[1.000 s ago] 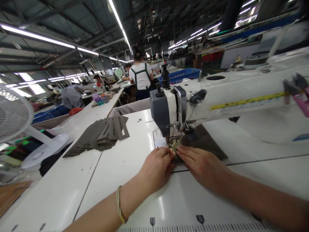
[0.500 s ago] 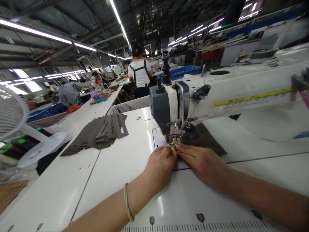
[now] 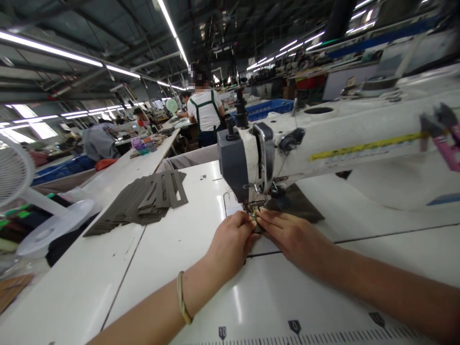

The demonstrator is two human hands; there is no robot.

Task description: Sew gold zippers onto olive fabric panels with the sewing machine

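Observation:
Just in front of the needle of a white and grey sewing machine [image 3: 233,163], both my hands rest at a dark grey-brown fabric piece [image 3: 305,203]. My left hand [image 3: 232,239] is closed, its thumb and fingers pinched at the near edge of the piece, left of the presser foot. Stretched flat and close together, the fingers of my right hand [image 3: 291,235] press down on the piece from the right. A small gold-coloured part [image 3: 254,212] shows between the fingertips, partly hidden by them and too small to name. Both thumbs are mostly hidden.
Dark slotted pieces [image 3: 143,196] lie in a fanned stack on the white table [image 3: 154,268], to the left. A white fan [image 3: 46,211] stands at the left edge. Pink-handled cutters [image 3: 443,139] are by the machine arm. A person [image 3: 206,112] works farther back.
My fingertips and the fabric piece have moved slightly forward toward the presser foot, and less of the gold-coloured part shows. The view has shifted a little to the right.

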